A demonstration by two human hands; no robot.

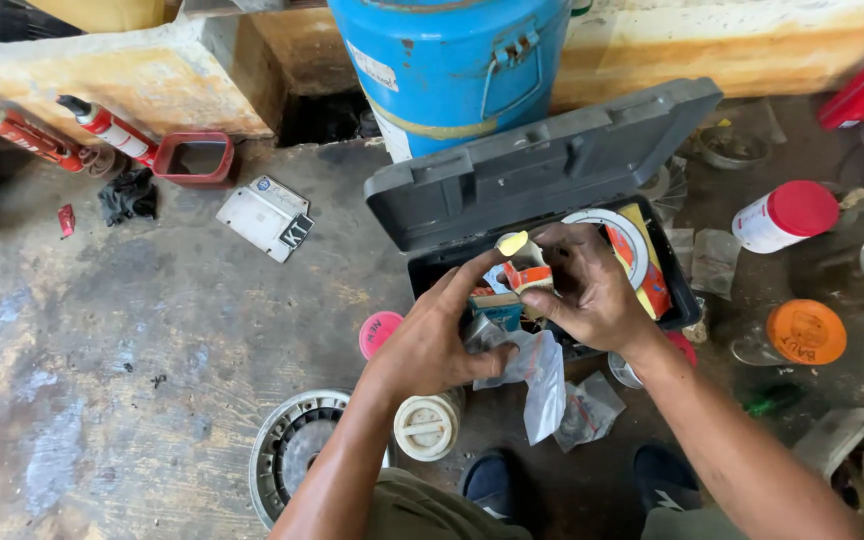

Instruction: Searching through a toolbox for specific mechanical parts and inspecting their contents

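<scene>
Entry: the person crouches on the floor over the open grey plastic toolbox (542, 170), lid up. Left hand (432, 335) has its fingers curled around a small pale-yellow capped piece (511, 243), holding it just above the box. Right hand (592, 290), directly beside the left, is closed on a clear plastic bag (542, 370) hanging below both hands. Judged mid-way: box opened and items lifted out, but tape roll (617, 230) and small cartons remain inside, beneath the hands.
</scene>
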